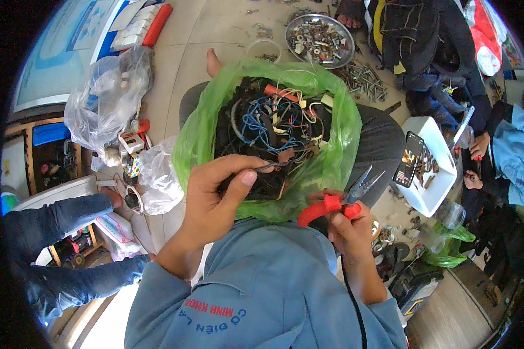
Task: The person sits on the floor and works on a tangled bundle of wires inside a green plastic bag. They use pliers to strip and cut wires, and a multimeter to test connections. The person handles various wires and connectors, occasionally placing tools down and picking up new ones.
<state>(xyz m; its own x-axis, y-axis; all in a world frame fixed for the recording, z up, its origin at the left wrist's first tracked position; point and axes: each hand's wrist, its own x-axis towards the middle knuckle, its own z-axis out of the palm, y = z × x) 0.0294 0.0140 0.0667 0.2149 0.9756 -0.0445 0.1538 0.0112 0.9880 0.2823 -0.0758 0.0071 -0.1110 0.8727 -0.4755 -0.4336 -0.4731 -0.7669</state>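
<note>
My left hand (218, 192) pinches a thin dark wire (268, 167) between thumb and fingers, just above the near edge of a green plastic bag (195, 139). The bag sits open on my lap and holds a tangle of black, blue, white and red wires (273, 125). My right hand (346, 224) grips the red handles of needle-nose pliers (346, 200). The pliers' jaws point up and to the right, slightly apart, holding nothing. The two hands are about a hand's width apart.
A round metal bowl of bolts and nuts (320, 39) sits on the floor beyond the bag, with loose screws (364, 78) beside it. A white tray (434, 168) with a phone (409, 159) lies right. Clear plastic bags (108, 96) lie left. Other people sit at left and at upper right.
</note>
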